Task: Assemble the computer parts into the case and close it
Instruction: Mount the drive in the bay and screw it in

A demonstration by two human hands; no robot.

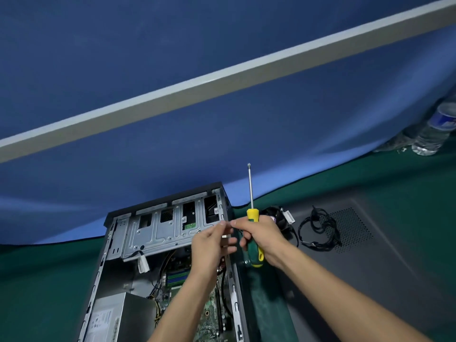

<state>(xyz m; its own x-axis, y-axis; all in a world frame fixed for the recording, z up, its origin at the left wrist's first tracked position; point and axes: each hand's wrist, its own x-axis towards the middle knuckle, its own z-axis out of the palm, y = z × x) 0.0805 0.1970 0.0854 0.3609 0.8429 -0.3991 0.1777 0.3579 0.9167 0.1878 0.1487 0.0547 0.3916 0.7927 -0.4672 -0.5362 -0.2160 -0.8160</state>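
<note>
The computer case (170,255) lay on its side on the green-covered desk (37,280), open side up, with its side panel (370,255) off and lying flat to the right. The step in hand looked like fastening a part with a screw. The right hand (261,234) was curled round the green and yellow handle of a screwdriver (251,218), whose shaft pointed up and away, clear of the case. The left hand (213,239) hovered over the case's right wall, its thumb and fingers drawn together as if pinching something small, perhaps a screw; the thing itself was too small and blurred to make out. The fingertips of both hands met above the case rim.

Inside the case sat a silver drive cage (162,230) at the far end, a power supply (116,317) at the near left, and a green motherboard (204,314) along the bottom, partly hidden by the left forearm. Loose wires and a white connector (143,264) hung below the cage.

Outside the case, a small fan (277,214) and a coiled black cable (318,228) rested on the panel, so they were apparently not yet fitted. A water bottle (436,129) stood far right.

The next move probably called for seating the screw on the driver tip, turning the tip down and finding its hole without dropping it into the case
</note>
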